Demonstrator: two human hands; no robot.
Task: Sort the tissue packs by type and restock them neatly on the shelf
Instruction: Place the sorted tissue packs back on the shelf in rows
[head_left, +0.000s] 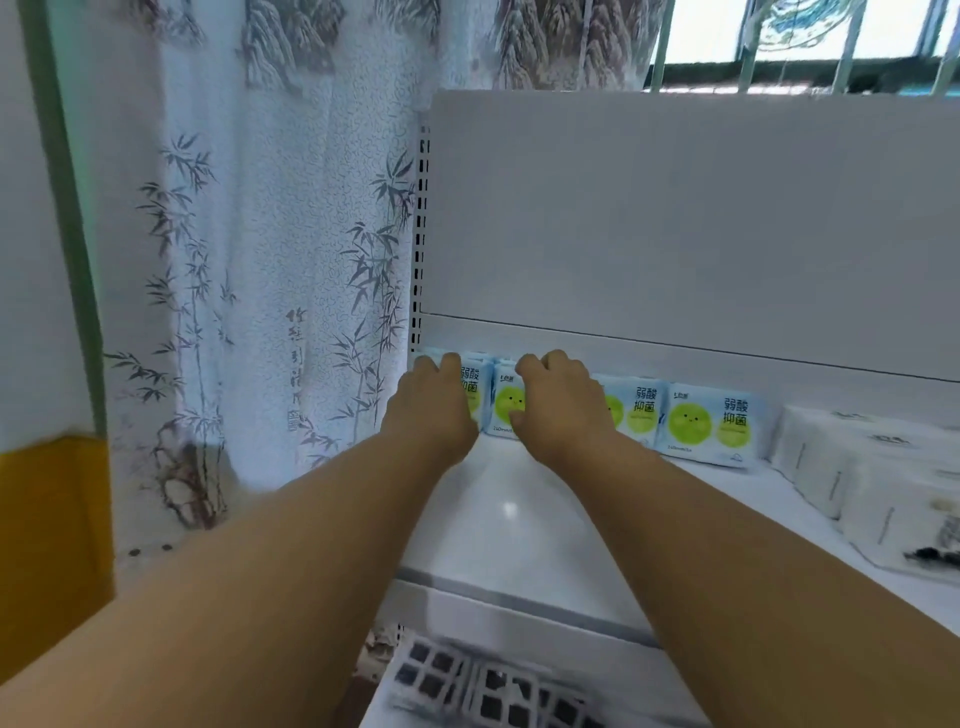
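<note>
Both hands reach to the back of the white shelf (519, 525), where a row of blue packs (706, 426) stands upright against the back panel (675, 208). The left hand (434, 400) curls its fingers over the top of the end pack (475, 387), the one nearest the curtain (260, 260); the right hand (561, 402) grips the second pack (506, 402) just beside it, fingers over the top edge and thumb on its face. The hands sit close together but do not touch. Further from the curtain stand two more blue packs, then white packs (852, 467) of another type, lying nearer the shelf's front. The step looks like squaring up the blue row. The next move probably calls for pressing these two packs flush against the panel and snug against their neighbours, without tipping any.
</note>
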